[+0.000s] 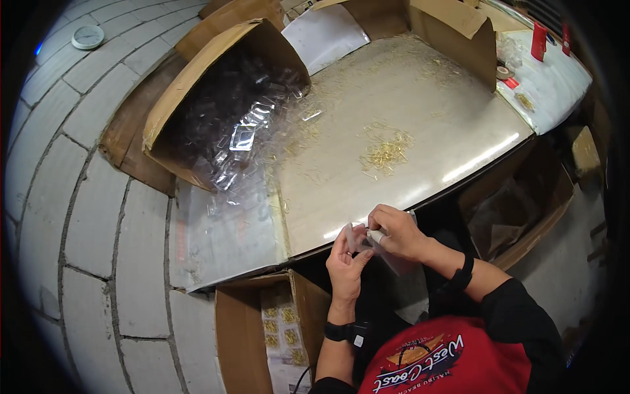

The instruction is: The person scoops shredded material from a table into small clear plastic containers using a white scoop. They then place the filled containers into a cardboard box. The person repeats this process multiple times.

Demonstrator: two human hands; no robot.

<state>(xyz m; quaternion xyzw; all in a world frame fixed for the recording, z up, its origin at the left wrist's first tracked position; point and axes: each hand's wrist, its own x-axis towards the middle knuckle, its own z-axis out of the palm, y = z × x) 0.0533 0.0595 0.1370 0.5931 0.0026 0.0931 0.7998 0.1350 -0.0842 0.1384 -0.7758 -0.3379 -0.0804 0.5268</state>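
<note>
Just past the table's near edge, my left hand (346,262) is closed around a small clear plastic case (354,238), its thin wall standing up beside the fingers. My right hand (400,235) meets it from the right, fingertips pinched at the case; what they hold, if anything, is too small to make out. One right finger has a white wrap (377,237). Beyond both hands, a loose pile of small gold-coloured wire pieces (387,151) lies on the table (315,217). At the left, clear plastic cases (243,136) spill from a tipped cardboard box (164,118).
Below the table's left end, an open carton (239,341) contains clear packs with gold pieces (289,337). Another open carton (525,230) stands under the right side. Cardboard walls (459,39) edge the table's far side. A red tube (539,41) stands on white sheeting at far right.
</note>
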